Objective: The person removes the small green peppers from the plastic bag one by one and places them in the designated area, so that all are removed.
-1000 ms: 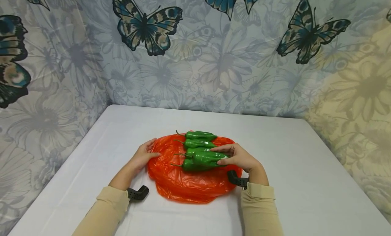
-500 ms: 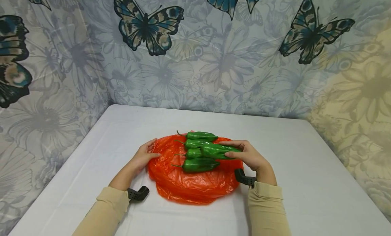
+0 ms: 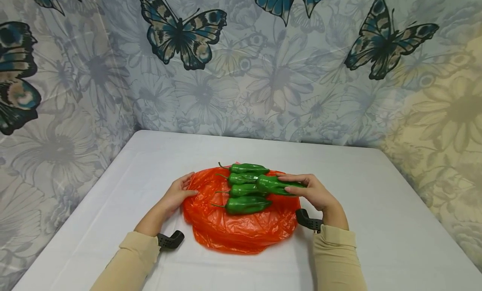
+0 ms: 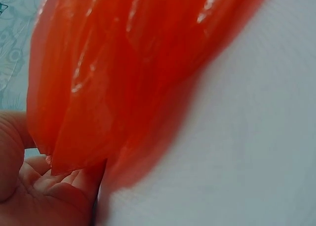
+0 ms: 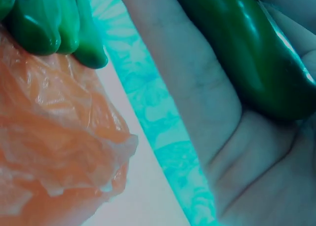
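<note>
A red plastic bag [image 3: 241, 234] lies spread and crumpled in the middle of the white table. My left hand [image 3: 175, 197] holds its left edge; in the left wrist view the bag's edge [image 4: 84, 152] passes between thumb and fingers. Several long green peppers lie side by side on the bag, stems to the left, the nearest green pepper [image 3: 246, 205] being fully visible. Above the right ends of the row, my right hand [image 3: 318, 194] grips another green pepper [image 3: 268, 184] between thumb and fingers. That pepper's tip [image 5: 276, 88] reaches into the palm in the right wrist view.
The white table [image 3: 384, 224] reaches back to walls hung with butterfly and flower cloth [image 3: 278, 73]. Each wrist wears a black camera mount, the left mount [image 3: 171, 240] near the tabletop and the right mount [image 3: 308, 221] beside the bag's right edge.
My right hand has moved right with its pepper, away from over the row, so more of the lying peppers shows. The left hand has stayed at the bag's left edge.
</note>
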The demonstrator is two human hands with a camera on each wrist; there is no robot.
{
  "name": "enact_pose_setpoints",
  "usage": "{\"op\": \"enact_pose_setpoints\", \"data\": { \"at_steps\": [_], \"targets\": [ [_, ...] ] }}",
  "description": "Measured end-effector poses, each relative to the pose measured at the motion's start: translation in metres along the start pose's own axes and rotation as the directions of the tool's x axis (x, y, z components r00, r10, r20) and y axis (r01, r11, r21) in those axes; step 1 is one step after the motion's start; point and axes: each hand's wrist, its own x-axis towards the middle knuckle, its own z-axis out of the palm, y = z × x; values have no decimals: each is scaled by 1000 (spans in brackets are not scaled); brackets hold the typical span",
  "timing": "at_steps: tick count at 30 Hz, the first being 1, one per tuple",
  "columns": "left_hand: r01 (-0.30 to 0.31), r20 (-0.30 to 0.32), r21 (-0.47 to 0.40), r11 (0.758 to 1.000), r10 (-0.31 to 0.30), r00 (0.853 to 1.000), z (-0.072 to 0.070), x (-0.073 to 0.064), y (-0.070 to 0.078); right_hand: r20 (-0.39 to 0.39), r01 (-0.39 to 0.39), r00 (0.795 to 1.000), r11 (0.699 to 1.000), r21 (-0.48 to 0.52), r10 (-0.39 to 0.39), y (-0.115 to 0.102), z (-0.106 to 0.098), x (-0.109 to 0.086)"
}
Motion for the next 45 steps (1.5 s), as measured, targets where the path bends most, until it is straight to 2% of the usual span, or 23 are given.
{"op": "enact_pose_setpoints", "data": {
  "at_steps": [4, 17, 24, 31, 38, 41, 45],
  "targets": [
    [-4, 0, -4, 1000, 4, 1000, 2, 1, -1, -20, 25, 999, 1000, -6, -25, 3, -8, -2],
    [12, -13, -4, 1000, -12, 1000, 2, 1, -3, -137, -80, 988, 995, -63, 71, 2, -56, -11],
    [8, -10, -15, 1000, -8, 1000, 1, 0, -3, -138, -95, 987, 993, -65, 85, 1, -86, -8],
    [10, -2, -14, 1000, -10, 1000, 1, -1, -3, -122, -84, 989, 996, -20, 81, 7, -108, -8],
    [-6, 13, -12, 1000, 7, 1000, 0, 0, -2, -135, -103, 983, 985, 141, 122, 23, -121, -7],
    [-9, 14, -10, 1000, 9, 1000, -2, -1, -2, -128, -131, 980, 974, 184, 155, 31, -128, -5],
    [-10, 16, -26, 1000, 10, 1000, -3, -1, -5, -122, -200, 967, 965, 172, 222, 40, -139, -1]
  ]
}}
